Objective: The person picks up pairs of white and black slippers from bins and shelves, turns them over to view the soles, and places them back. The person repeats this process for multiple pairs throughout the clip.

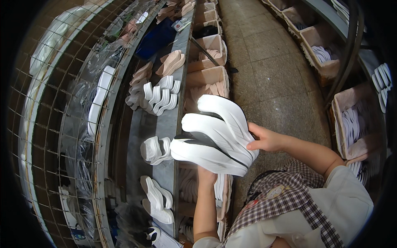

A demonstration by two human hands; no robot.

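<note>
A small stack of white shoe soles (219, 136) with dark grey patches is held up between my hands, fanned apart at the left end. My right hand (265, 139) is closed round the right end, its thumb lying across the soles. From below, my left hand (206, 177) supports the stack; its fingers are mostly hidden behind the soles. Close by on the grey metal shelf (159, 127) stand white soles (157, 150), with more white soles (157, 200) nearer me. Farther along are a stacked white group (163, 95) and pinkish soles (170, 63).
Lined bins (226, 78) of soles stand along the shelf's right side. Across the tiled aisle (269, 78), more cloth-lined bins (337, 108) and a dark metal post (351, 53) line the right. A wire mesh (53, 107) runs at left. A blue bin (155, 39) sits farther back.
</note>
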